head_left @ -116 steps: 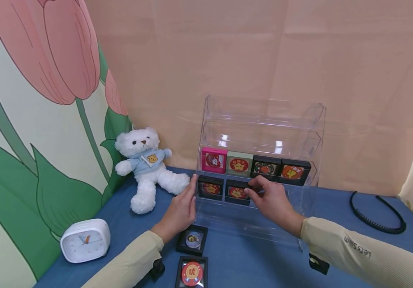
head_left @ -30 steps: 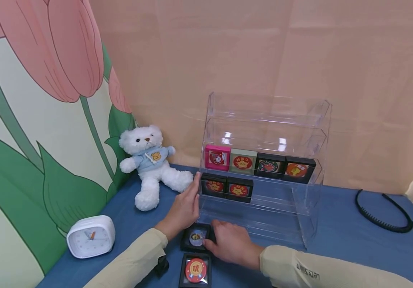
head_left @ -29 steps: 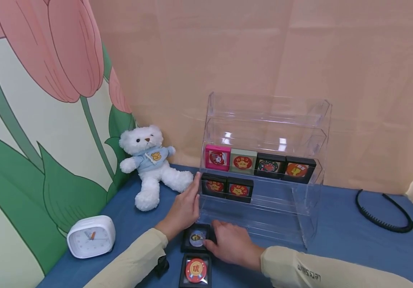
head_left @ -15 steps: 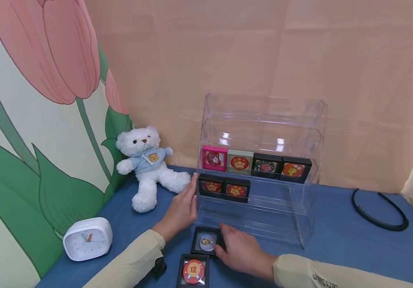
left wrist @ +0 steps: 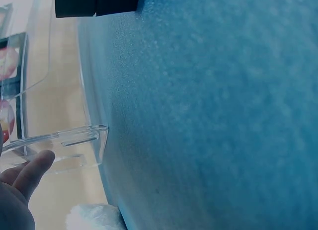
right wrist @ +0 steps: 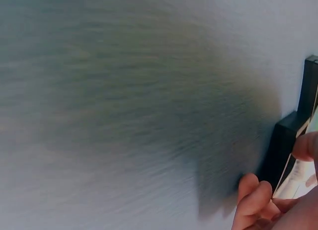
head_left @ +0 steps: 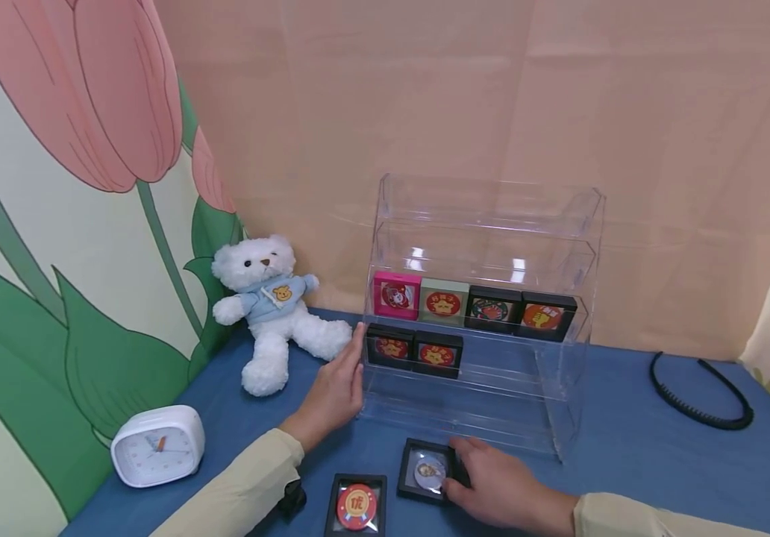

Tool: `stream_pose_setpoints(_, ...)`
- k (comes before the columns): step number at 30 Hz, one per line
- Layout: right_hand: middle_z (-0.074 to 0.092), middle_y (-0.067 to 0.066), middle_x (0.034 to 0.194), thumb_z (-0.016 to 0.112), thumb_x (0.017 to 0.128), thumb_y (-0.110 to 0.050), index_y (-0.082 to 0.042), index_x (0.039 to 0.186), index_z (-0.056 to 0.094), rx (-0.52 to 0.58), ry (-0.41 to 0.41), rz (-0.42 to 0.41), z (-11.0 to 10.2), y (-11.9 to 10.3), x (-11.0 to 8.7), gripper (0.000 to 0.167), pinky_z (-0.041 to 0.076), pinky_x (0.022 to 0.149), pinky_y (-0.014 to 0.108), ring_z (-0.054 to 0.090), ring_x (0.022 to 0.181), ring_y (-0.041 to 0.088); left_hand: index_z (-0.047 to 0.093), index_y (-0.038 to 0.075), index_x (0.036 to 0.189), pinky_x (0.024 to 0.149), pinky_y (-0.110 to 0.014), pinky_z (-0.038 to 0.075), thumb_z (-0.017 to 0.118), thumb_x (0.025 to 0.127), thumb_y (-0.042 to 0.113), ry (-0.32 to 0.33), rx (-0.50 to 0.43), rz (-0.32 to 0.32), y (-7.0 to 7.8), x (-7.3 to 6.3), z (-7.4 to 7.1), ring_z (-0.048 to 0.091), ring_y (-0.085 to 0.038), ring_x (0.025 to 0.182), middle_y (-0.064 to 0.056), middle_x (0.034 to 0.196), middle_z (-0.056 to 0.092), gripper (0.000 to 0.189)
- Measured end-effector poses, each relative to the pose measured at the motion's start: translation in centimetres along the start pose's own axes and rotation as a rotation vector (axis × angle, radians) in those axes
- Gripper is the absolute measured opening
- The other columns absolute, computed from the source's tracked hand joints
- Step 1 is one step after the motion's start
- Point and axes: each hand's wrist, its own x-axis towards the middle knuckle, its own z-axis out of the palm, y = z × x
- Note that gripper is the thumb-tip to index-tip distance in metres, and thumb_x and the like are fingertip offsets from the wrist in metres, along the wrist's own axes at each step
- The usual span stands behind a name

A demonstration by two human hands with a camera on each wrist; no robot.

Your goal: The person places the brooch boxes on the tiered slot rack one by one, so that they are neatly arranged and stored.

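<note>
My left hand [head_left: 330, 389] rests with straight fingers along the left side of a clear acrylic tiered rack [head_left: 506, 384]. In the left wrist view its fingers [left wrist: 35, 173] overlap the rack's side edge [left wrist: 84, 133]. My right hand [head_left: 495, 481] grips a black-framed display case [head_left: 425, 471] with a round bluish badge inside, just in front of the rack. The thumb lies over the case's front and the other fingers curl at its right edge. The right wrist view catches the case's dark side [right wrist: 278, 153] between thumb and fingers.
Another black case [head_left: 357, 507] with a red badge lies at the front. Two black cases [head_left: 414, 350] stand on a lower tier; a row of pink, pale green and black cases [head_left: 472, 304] fills the tier above. Around are a white teddy bear [head_left: 271, 313], a clock [head_left: 158, 447] and a headband [head_left: 700, 410].
My right hand let go of the second lower-tier case, reached down to the blue-badge case and shifted it right, away from beside my left hand. The left hand stays at the rack.
</note>
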Motion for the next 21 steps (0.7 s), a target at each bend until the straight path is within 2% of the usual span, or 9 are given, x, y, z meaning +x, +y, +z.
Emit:
stream_pose_setpoints(3,0.058,0.012,0.120,0.064,0.085,-0.047,-0.003,0.125,0.056,0.026,-0.032,0.002,-0.5,0.9,-0.9,0.060,0.048,0.082,0.053,0.058,0.105,0.028,0.016,0.002,0.151,0.100,-0.038,0.037,0.053,0.090,-0.007,-0.001,0.003,0.001,0.0,0.0,0.0,0.035,-0.024,0.132,-0.013,0.151,0.028,0.071)
stream_pose_setpoints(8,0.058,0.003,0.107,0.066,0.084,-0.047,-0.005,0.119,0.058,0.090,-0.067,0.010,-0.9,2.2,-2.0,0.055,0.050,0.071,0.047,0.057,0.085,0.015,0.015,0.003,0.151,0.100,-0.038,0.037,0.053,0.090,-0.007,-0.011,-0.001,-0.011,0.1,0.1,-0.1,0.036,-0.025,0.131,-0.013,0.150,0.029,0.072)
stream_pose_setpoints(15,0.058,0.001,0.095,0.073,0.080,-0.042,-0.008,0.110,0.058,0.178,-0.086,0.078,-1.1,2.9,-3.3,0.048,0.049,0.071,0.048,0.056,0.082,0.018,0.017,0.001,0.150,0.100,-0.038,0.037,0.055,0.088,-0.010,-0.007,-0.005,-0.011,0.3,0.1,-0.2,0.037,-0.026,0.131,-0.014,0.150,0.030,0.074)
stream_pose_setpoints(21,0.058,-0.002,0.088,0.075,0.080,-0.034,-0.008,0.107,0.054,0.327,-0.075,0.026,-1.3,3.4,-4.7,0.042,0.049,0.060,0.038,0.056,0.073,0.015,0.017,0.001,0.150,0.100,-0.038,0.036,0.055,0.088,-0.009,-0.007,-0.007,-0.014,0.4,0.1,-0.2,0.036,-0.026,0.131,-0.013,0.150,0.030,0.073)
